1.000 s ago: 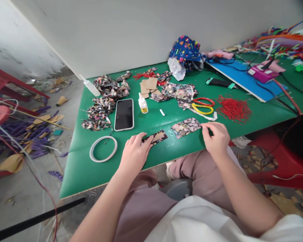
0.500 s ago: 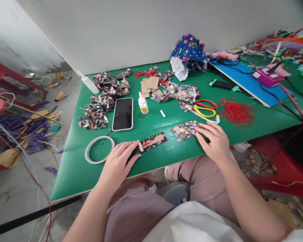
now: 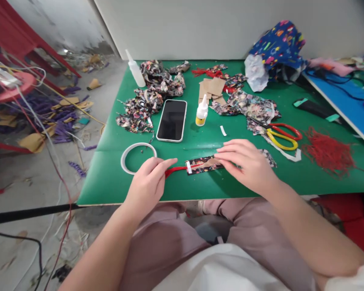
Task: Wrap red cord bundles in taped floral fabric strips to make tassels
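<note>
A narrow floral fabric strip (image 3: 197, 170) lies on the green table in front of me, brown card on it and a white tab at its left end. Red cords (image 3: 176, 169) run out from that end toward my left hand (image 3: 147, 184), whose fingers are apart, partly over the cords. My right hand (image 3: 248, 163) is over the strip's right end with fingers stretched out; whether the fingertips press on it I cannot tell. Behind this hand a second floral fabric piece (image 3: 269, 157) is mostly hidden.
Nearby are a white ring roll (image 3: 124, 161), a phone (image 3: 171, 120), a glue bottle (image 3: 202, 111), scissors (image 3: 283, 137), card pieces (image 3: 215, 86), crumpled fabric (image 3: 145, 105) and red cords in a pile (image 3: 327, 151). A box cutter (image 3: 317, 110) lies at right. The table's front edge is near my lap.
My right hand has left the second fabric piece and moved left to the strip's right end. My left hand has drawn back from the white tab, so more red cord shows. The view has shifted.
</note>
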### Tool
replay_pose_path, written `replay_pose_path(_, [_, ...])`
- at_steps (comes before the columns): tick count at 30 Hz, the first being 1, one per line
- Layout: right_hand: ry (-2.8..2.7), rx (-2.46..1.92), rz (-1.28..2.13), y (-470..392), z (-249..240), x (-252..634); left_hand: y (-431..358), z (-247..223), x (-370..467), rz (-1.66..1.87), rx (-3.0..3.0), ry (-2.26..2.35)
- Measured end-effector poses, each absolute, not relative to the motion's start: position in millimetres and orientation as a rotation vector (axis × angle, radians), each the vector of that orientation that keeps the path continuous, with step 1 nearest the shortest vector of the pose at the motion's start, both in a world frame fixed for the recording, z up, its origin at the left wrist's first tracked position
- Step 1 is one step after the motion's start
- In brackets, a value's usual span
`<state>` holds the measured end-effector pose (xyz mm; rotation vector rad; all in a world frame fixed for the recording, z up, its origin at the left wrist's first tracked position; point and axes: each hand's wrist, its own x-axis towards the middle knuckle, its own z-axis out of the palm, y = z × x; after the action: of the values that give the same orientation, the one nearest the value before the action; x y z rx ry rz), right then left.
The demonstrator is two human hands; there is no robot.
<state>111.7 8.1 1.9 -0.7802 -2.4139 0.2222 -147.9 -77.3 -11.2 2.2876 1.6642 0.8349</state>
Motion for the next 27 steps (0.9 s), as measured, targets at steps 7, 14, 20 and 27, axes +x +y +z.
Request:
replay_pose_path(7, [-2.856, -0.445, 0.295, 25, 12, 60, -82, -13, -155, 0.888, 2.427, 1.557])
replay_pose_path(14, [-2.838, -0.476, 0.446, 25, -5, 52, -80, -15, -155, 0.758, 2.469, 1.506])
replay_pose_path(20, [-2.353, -0.766, 0.379, 47, -3, 66, -78, -16, -147, 0.656, 2.474, 1.469])
replay_pose_path(27, [-1.806, -1.042, 0.504, 86, -14, 78, -79, -19, -139, 0.633, 2.511, 1.431])
